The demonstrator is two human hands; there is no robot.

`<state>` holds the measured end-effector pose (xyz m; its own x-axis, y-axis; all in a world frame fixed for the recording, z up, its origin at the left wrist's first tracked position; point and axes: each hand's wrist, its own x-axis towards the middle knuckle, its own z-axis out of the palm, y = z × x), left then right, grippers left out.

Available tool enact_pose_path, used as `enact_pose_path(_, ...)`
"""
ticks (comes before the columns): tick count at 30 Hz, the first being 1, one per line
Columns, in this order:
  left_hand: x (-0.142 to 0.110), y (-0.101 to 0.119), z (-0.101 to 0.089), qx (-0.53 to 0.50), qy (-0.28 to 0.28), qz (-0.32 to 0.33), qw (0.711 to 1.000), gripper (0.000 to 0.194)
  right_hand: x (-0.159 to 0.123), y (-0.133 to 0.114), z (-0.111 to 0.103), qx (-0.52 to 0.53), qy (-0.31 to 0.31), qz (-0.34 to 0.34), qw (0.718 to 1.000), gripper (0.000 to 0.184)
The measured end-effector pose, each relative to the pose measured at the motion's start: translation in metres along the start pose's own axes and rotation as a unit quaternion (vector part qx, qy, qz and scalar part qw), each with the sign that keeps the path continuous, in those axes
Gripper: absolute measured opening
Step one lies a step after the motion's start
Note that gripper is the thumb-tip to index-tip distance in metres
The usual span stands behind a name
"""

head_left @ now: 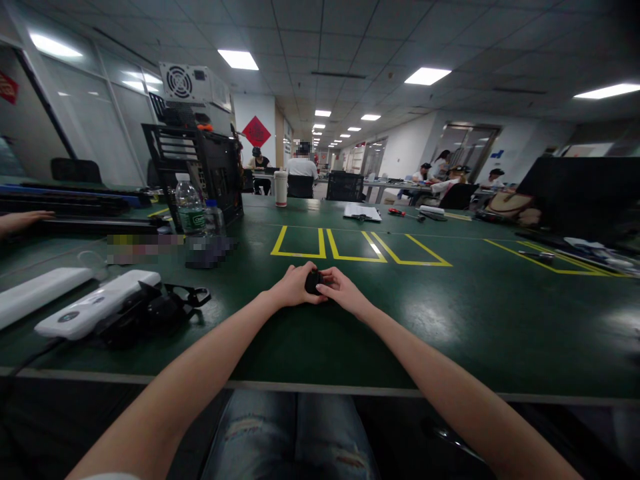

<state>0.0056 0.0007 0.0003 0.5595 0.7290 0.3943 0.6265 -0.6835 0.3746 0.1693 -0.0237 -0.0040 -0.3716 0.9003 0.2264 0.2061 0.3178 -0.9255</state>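
Both my hands meet over the green tabletop, around a small round black object whose kind I cannot make out. My left hand curls round its left side, thumb in front and fingers behind. From the right, my right hand pinches it with thumb and fingertips. Much of the object is hidden by the fingers. Just beyond the hands lie yellow tape outlines on the table.
At left are a white power strip, a tangle of black straps, a water bottle and an open computer case. A white cup and a clipboard stand farther back. Another person's hand rests at far left.
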Motion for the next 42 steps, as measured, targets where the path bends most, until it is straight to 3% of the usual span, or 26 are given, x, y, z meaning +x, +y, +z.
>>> enact_pose_path(5,0.0,0.001,-0.001,-0.009,-0.005,-0.011,1.0,0.057,-0.001,-0.004,0.002,0.011,0.015,-0.027,0.999,0.02)
enact_pose_path(13,0.0,-0.001,0.001,0.01,-0.002,-0.01,1.0,0.061,0.004,0.007,-0.001,-0.023,0.017,0.012,1.0,0.031)
enact_pose_path(22,0.0,0.0,0.001,-0.009,-0.002,-0.006,1.0,0.058,0.001,0.0,0.001,0.012,0.019,-0.028,0.999,0.02)
enact_pose_path(29,0.0,-0.004,0.002,-0.003,0.003,0.007,1.0,0.06,0.001,0.002,-0.001,-0.022,0.023,0.017,0.999,0.032)
enact_pose_path(38,-0.001,-0.001,0.001,-0.011,-0.002,-0.002,1.0,0.058,0.0,0.0,0.001,0.012,0.017,-0.029,0.999,0.023)
enact_pose_path(42,-0.001,-0.001,0.0,-0.002,-0.005,0.0,1.0,0.059,0.002,0.005,-0.001,-0.005,0.021,-0.01,1.0,0.031)
